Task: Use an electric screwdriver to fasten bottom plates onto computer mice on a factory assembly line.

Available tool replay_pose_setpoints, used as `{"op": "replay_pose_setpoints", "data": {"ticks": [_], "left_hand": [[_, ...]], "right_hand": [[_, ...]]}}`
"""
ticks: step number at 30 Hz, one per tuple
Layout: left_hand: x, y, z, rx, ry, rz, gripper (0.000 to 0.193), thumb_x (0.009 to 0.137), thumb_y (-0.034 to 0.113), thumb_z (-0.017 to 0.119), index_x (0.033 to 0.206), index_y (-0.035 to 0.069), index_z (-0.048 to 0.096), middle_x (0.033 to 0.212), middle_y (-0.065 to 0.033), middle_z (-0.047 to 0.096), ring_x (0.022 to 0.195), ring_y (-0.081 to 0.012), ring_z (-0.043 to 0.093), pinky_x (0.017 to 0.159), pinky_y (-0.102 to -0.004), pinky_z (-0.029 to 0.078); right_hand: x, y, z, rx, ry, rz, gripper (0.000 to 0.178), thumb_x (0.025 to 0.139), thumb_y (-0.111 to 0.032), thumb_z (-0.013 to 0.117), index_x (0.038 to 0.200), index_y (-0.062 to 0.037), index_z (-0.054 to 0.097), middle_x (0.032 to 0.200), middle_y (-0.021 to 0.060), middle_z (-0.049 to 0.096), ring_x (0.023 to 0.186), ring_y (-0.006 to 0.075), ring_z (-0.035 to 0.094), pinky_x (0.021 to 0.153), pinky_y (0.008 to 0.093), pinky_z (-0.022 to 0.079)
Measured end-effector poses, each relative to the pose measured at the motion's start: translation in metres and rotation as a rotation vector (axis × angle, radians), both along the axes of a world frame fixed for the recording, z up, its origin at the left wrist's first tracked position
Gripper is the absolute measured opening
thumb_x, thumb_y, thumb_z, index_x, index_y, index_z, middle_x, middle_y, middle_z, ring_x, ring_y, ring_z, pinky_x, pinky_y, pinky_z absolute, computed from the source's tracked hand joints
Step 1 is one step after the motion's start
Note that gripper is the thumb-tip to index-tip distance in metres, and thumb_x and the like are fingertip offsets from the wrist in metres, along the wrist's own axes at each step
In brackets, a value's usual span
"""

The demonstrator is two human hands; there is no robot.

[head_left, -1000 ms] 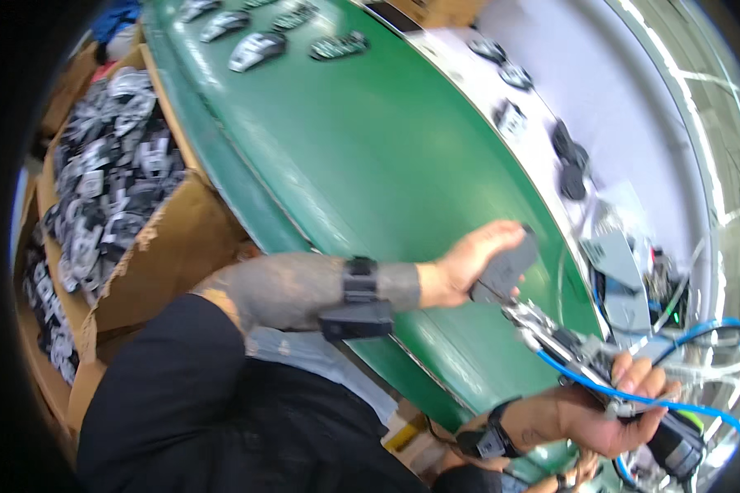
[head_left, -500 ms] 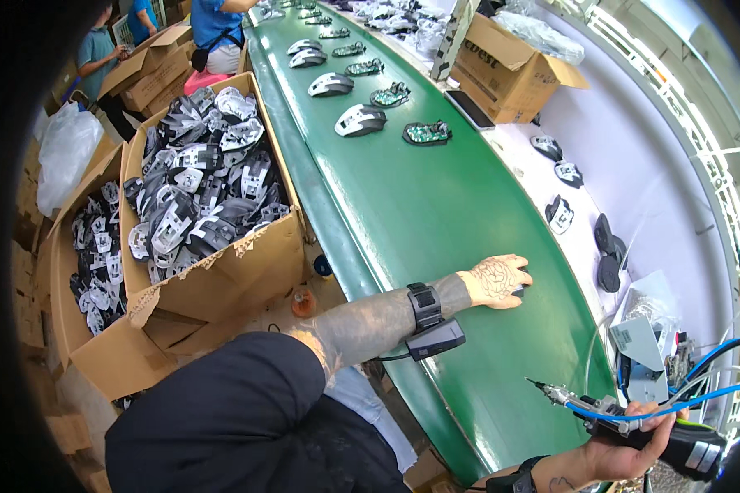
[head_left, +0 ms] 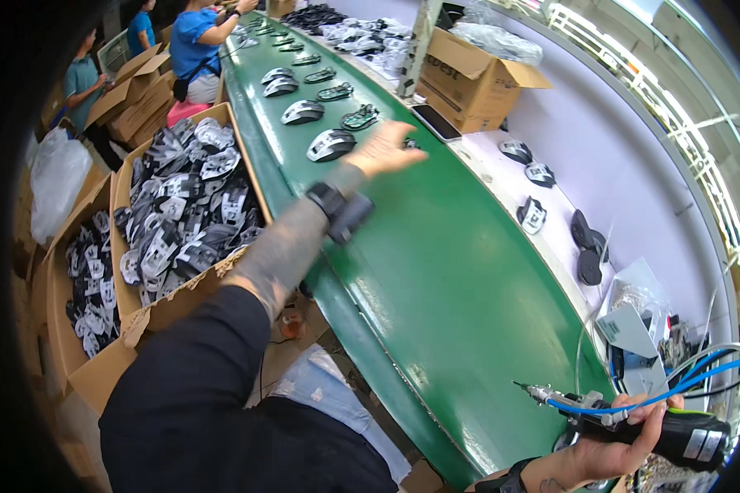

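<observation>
My left hand (head_left: 384, 149) reaches far across the green conveyor belt (head_left: 444, 287), fingers apart around the nearest circuit board (head_left: 410, 144), which it mostly covers. Whether the fingertips touch the board is hard to tell. Just left of that hand sits a silver-and-black computer mouse shell (head_left: 331, 145); beyond it lies another green circuit board (head_left: 359, 117). At the lower right, my right hand (head_left: 625, 440) is closed around a black powered screwdriver (head_left: 689, 437) with a blue air hose. Its bit points left over the belt. Under the tool, a small greyish part (head_left: 566, 440) shows partly.
Mouse shells (head_left: 302, 112) and boards run up the belt in two rows. Left of it stand cardboard boxes (head_left: 259, 177) full of mouse parts. Along the right ledge are a phone (head_left: 436, 122), a carton (head_left: 469, 82) and loose shells (head_left: 532, 214). Co-workers (head_left: 199, 41) are at the far left.
My left hand has moved from the middle of the belt up and left to the nearest circuit board. The right hand keeps the screwdriver in nearly the same place. The view has shifted slightly.
</observation>
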State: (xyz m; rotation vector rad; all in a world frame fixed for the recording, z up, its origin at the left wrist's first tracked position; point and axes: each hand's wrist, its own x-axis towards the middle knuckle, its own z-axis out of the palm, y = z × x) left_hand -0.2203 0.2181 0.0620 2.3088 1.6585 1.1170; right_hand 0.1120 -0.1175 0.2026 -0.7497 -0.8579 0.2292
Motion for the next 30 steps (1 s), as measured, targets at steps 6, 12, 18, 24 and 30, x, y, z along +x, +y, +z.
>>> {"op": "replay_pose_setpoints", "data": {"ticks": [6, 12, 18, 24, 30], "left_hand": [[-0.12, 0.027, -0.032, -0.437, 0.222, 0.181, 0.08, 0.063, 0.05, 0.072, 0.13, 0.013, 0.048, 0.123, -0.0228, 0.047, 0.116, -0.0368, 0.046, 0.099, -0.039, 0.037], [-0.03, 0.038, 0.001, -0.185, 0.162, 0.051, 0.065, 0.066, 0.047, 0.072, 0.12, 0.012, 0.058, 0.109, -0.0194, 0.054, 0.106, -0.0342, 0.051, 0.093, -0.0373, 0.041], [0.007, 0.071, -0.026, -0.304, 0.256, 0.007, 0.07, 0.065, 0.048, 0.072, 0.122, 0.01, 0.056, 0.112, -0.0214, 0.052, 0.108, -0.0356, 0.05, 0.095, -0.0382, 0.04], [0.001, 0.078, -0.042, -0.318, 0.217, -0.025, 0.074, 0.068, 0.054, 0.067, 0.126, 0.011, 0.051, 0.119, -0.0191, 0.05, 0.114, -0.0346, 0.047, 0.099, -0.0379, 0.037], [0.012, 0.056, -0.045, -0.325, 0.361, -0.097, 0.077, 0.07, 0.055, 0.066, 0.126, 0.006, 0.048, 0.118, -0.0217, 0.051, 0.113, -0.0361, 0.048, 0.098, -0.0388, 0.039]], "right_hand": [[0.015, -0.001, 0.001, -0.023, 0.04, -0.042, 0.026, 0.086, -0.012, 0.054, 0.11, -0.0021, 0.047, 0.064, -0.002, 0.041, 0.058, 0.0044, 0.04, 0.053, 0.0186, 0.031], [0.02, 0.004, -0.003, -0.044, 0.026, -0.076, 0.026, 0.086, -0.012, 0.054, 0.109, -0.002, 0.047, 0.063, -0.0019, 0.04, 0.057, 0.0046, 0.039, 0.052, 0.0187, 0.031], [0.012, 0.009, -0.002, -0.051, 0.027, -0.117, 0.025, 0.087, -0.012, 0.053, 0.109, -0.0021, 0.046, 0.063, -0.0021, 0.041, 0.056, 0.0045, 0.039, 0.052, 0.0184, 0.03], [0.02, 0.007, -0.004, -0.046, 0.005, -0.065, 0.028, 0.085, -0.012, 0.053, 0.11, -0.0029, 0.045, 0.063, -0.0016, 0.043, 0.057, 0.0054, 0.04, 0.052, 0.0197, 0.033], [0.022, 0.004, -0.002, -0.056, 0.017, -0.041, 0.029, 0.082, -0.008, 0.053, 0.108, 0.0011, 0.042, 0.063, 0.0019, 0.042, 0.056, 0.0073, 0.04, 0.05, 0.0208, 0.038]]}}
